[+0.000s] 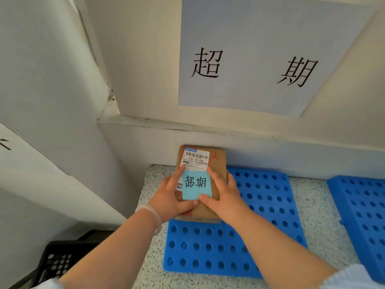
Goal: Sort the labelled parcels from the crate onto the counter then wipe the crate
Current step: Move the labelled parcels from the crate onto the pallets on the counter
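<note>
Down at our left sits the black crate (56,259), beside the speckled counter (318,215). On the counter lies a blue perforated mat (208,247), with a second mat (362,215) near it on the right. Our left hand (173,199) and right hand (227,197) both clasp the parcel (220,163) by its long sides, thumbs on top, over the first mat's far corner; we cannot tell whether it rests there. We judge it light, stiff cardboard, best held by the edges, since the blue note (196,183) may peel off. The wall (270,155) stands close behind, limiting any push forward, and bears a sign (250,28) with matching characters.
</note>
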`<action>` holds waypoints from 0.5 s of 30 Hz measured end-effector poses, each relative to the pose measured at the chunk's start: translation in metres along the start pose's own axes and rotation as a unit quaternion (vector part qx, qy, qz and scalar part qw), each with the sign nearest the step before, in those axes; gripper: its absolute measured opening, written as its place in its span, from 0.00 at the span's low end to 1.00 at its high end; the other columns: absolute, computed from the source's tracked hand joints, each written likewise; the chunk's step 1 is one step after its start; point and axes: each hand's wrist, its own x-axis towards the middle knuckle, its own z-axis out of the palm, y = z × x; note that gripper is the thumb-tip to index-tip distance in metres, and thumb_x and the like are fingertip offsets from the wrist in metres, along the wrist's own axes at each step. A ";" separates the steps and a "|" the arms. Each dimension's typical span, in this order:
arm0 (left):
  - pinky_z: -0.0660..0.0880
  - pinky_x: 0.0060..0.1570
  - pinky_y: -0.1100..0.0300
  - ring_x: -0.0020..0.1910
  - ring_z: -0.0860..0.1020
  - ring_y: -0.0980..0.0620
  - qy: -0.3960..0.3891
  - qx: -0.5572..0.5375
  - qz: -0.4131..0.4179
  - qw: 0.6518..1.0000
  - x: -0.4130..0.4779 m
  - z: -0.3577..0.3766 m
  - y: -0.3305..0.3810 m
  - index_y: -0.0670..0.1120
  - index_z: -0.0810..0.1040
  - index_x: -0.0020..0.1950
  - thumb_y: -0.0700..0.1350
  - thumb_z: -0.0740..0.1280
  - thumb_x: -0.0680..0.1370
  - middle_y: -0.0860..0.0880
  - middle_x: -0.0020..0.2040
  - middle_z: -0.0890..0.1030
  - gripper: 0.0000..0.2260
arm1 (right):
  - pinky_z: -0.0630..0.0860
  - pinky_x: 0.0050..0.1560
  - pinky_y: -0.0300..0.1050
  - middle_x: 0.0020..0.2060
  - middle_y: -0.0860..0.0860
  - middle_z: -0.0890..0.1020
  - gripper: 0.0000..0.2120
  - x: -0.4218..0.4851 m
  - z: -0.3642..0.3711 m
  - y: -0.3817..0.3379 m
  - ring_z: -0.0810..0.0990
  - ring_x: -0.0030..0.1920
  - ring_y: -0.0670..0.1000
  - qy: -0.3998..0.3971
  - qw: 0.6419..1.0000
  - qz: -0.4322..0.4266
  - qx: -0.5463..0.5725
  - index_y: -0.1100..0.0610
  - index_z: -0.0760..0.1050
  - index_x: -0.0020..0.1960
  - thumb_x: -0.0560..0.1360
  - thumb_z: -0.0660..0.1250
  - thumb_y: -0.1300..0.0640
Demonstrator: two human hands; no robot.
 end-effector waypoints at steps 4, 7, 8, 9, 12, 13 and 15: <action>0.71 0.56 0.65 0.51 0.72 0.63 -0.002 0.021 -0.006 1.000 -0.005 -0.002 0.009 0.68 0.48 0.76 0.55 0.76 0.70 0.48 0.68 0.63 0.45 | 0.60 0.75 0.55 0.78 0.48 0.43 0.40 -0.002 -0.006 -0.004 0.53 0.77 0.55 -0.017 1.000 0.010 -0.010 0.28 0.45 0.75 0.73 0.68 0.38; 0.67 0.68 0.55 0.66 0.69 0.50 -0.005 0.106 -0.024 0.994 -0.010 -0.007 0.021 0.65 0.44 0.78 0.59 0.73 0.71 0.46 0.76 0.58 0.46 | 0.56 0.76 0.55 0.78 0.46 0.36 0.38 -0.017 -0.017 -0.011 0.46 0.78 0.56 -0.015 0.999 0.012 -0.046 0.30 0.46 0.76 0.75 0.67 0.38; 0.64 0.72 0.50 0.72 0.64 0.46 0.000 0.142 -0.033 0.989 -0.013 -0.009 0.026 0.65 0.44 0.78 0.61 0.72 0.72 0.47 0.78 0.54 0.45 | 0.55 0.75 0.55 0.78 0.44 0.36 0.38 -0.026 -0.022 -0.011 0.44 0.79 0.54 0.002 0.999 0.004 -0.049 0.31 0.47 0.76 0.75 0.67 0.38; 0.61 0.74 0.47 0.76 0.58 0.44 0.009 0.173 -0.041 0.984 -0.018 -0.009 0.032 0.64 0.43 0.78 0.62 0.71 0.72 0.48 0.80 0.50 0.45 | 0.56 0.76 0.55 0.78 0.43 0.36 0.38 -0.037 -0.026 -0.009 0.44 0.79 0.53 0.021 0.999 -0.006 -0.048 0.32 0.48 0.77 0.75 0.67 0.38; 0.54 0.74 0.45 0.78 0.49 0.42 0.046 0.254 -0.029 0.966 -0.044 0.000 0.055 0.63 0.44 0.79 0.65 0.67 0.74 0.50 0.80 0.46 0.42 | 0.54 0.77 0.55 0.79 0.42 0.39 0.42 -0.076 -0.037 0.007 0.44 0.79 0.50 0.043 0.997 -0.027 -0.058 0.34 0.47 0.77 0.73 0.69 0.36; 0.54 0.74 0.45 0.78 0.49 0.42 0.053 0.285 -0.009 0.957 -0.054 0.006 0.064 0.62 0.45 0.79 0.65 0.66 0.74 0.50 0.80 0.46 0.41 | 0.54 0.77 0.54 0.79 0.42 0.39 0.43 -0.091 -0.040 0.013 0.45 0.79 0.50 0.042 0.996 -0.028 -0.070 0.34 0.45 0.78 0.72 0.69 0.36; 0.53 0.76 0.47 0.78 0.50 0.45 0.052 0.327 0.040 0.943 -0.073 0.023 0.082 0.61 0.46 0.79 0.65 0.65 0.75 0.51 0.80 0.47 0.39 | 0.51 0.77 0.53 0.79 0.42 0.39 0.46 -0.123 -0.047 0.027 0.44 0.79 0.49 0.050 0.993 -0.029 -0.099 0.35 0.44 0.78 0.71 0.69 0.35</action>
